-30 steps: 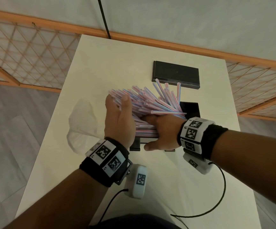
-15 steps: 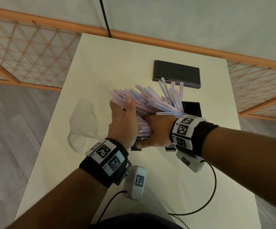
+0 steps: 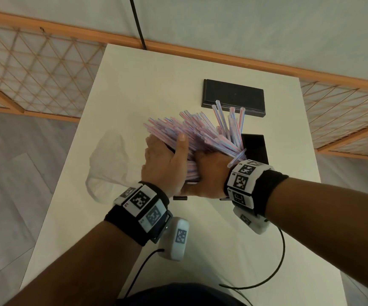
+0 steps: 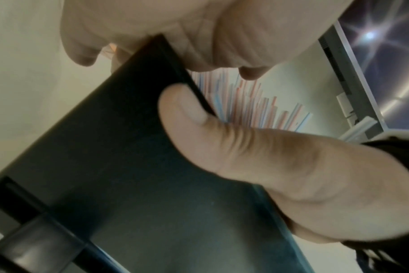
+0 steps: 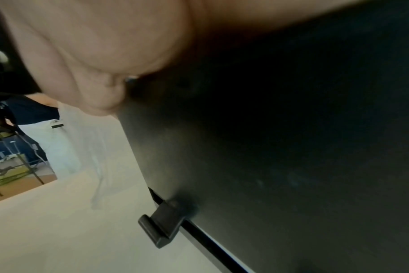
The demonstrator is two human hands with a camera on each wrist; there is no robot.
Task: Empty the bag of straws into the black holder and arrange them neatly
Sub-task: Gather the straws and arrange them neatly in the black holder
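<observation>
Since a second ago, both of your hands have drawn closer together around the straws, and the fan of straws now leans more toward the far right instead of lying nearly flat.

Your left hand stands edge-up on the left side of the bundle, thumb pointing away from you along the straws, palm pressed to the holder's side. In the left wrist view that thumb lies against the edge of the black holder, while the other fingers curve over its top rim; so this hand grips the holder. Your right hand comes in from the right with the wrist bent, its back toward the camera and its thumb low along the near side. It is wrapped against the straws and the holder's near face; the right wrist view shows only the palm's heel on the dark wall, so I cannot tell how far those fingers curl.

Straws stand in the holder, splayed and uneven, with one lying crosswise by your right wristband. An emptied clear bag lies on the white surface just left of your left hand. Beyond the straws rests a flat black lid, apart from the holder.
</observation>
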